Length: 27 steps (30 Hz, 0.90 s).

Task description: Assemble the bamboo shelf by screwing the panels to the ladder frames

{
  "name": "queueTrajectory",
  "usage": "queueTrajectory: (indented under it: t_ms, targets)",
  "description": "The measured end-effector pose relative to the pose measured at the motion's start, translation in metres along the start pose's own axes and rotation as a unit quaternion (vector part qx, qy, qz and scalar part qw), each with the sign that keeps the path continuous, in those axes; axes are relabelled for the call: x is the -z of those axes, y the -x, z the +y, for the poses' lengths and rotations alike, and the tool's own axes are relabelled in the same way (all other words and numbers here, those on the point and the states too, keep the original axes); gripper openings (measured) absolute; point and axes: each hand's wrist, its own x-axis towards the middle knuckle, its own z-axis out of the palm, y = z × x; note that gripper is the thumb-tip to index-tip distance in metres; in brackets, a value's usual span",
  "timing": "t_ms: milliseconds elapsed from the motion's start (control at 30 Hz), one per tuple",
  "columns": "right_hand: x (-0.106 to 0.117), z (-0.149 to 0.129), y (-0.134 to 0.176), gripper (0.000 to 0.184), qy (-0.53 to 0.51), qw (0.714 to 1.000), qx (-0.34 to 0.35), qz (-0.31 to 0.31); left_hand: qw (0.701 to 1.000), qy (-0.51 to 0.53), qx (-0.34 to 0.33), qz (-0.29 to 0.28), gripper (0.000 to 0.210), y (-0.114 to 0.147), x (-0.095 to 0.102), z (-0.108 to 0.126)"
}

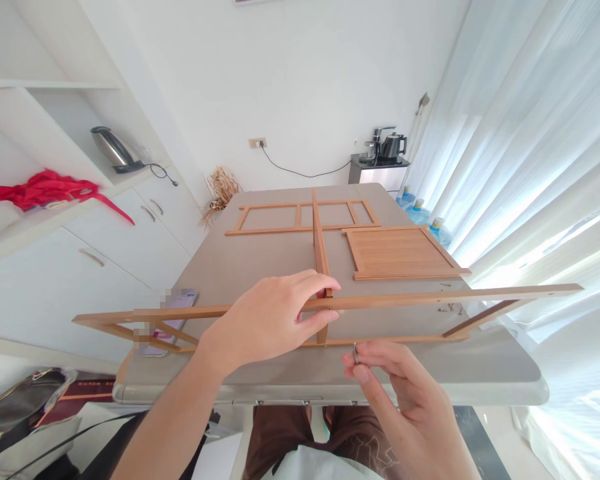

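Observation:
A wooden frame (405, 300) stands on edge along the near side of the table, its long top rail running across in front of me. At mid-length, a long wooden piece (320, 247) meets the rail and extends toward the far side. My left hand (275, 313) grips this joint, thumb on the near side of the rail and fingers over the far side. Just right of the joint and nearer to me, my right hand (400, 387) pinches a small thin grey metal piece (356, 353) between thumb and fingers. Whether it is a screw or a hex key I cannot tell.
On the table (260, 260) lie a slatted frame (270, 231), a wooden panel (405, 252) and several loose screws (450, 308) at the right. A phone (187, 300) lies under the frame's left end. Curtains (530, 167) hang at the right.

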Motion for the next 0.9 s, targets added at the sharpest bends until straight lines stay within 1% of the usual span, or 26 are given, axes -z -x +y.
queueTrajectory:
  t_ms: [133,333,467,600,700,767,900]
  targets:
    - [0.001,0.003,-0.001,0.017,0.006,1.000,0.022,0.001,1.000,-0.013,0.006,0.002,0.025,-0.001,0.000,0.001]
    - [-0.001,0.004,-0.003,0.017,-0.004,1.000,0.014,0.001,1.000,-0.019,0.003,0.004,0.025,-0.001,0.000,0.001]
    - [-0.004,0.003,-0.006,0.018,-0.004,1.000,0.010,0.013,1.000,-0.018,0.005,0.003,0.024,-0.001,-0.001,0.000]
    - [-0.008,0.006,-0.007,0.017,0.000,1.000,0.023,0.019,1.000,-0.019,0.005,0.004,0.025,-0.001,-0.003,-0.001]
    - [-0.009,0.010,-0.009,0.015,0.020,0.998,0.054,0.026,1.000,-0.022,0.009,0.007,0.025,-0.001,-0.004,-0.001]
    - [-0.007,0.011,-0.013,0.013,0.045,0.994,0.094,0.030,1.000,-0.019,0.014,0.004,0.027,-0.001,-0.003,-0.001]
    - [-0.003,0.008,-0.027,0.023,0.092,0.973,0.211,-0.022,1.000,-0.009,0.007,-0.006,0.032,0.000,0.000,0.001]
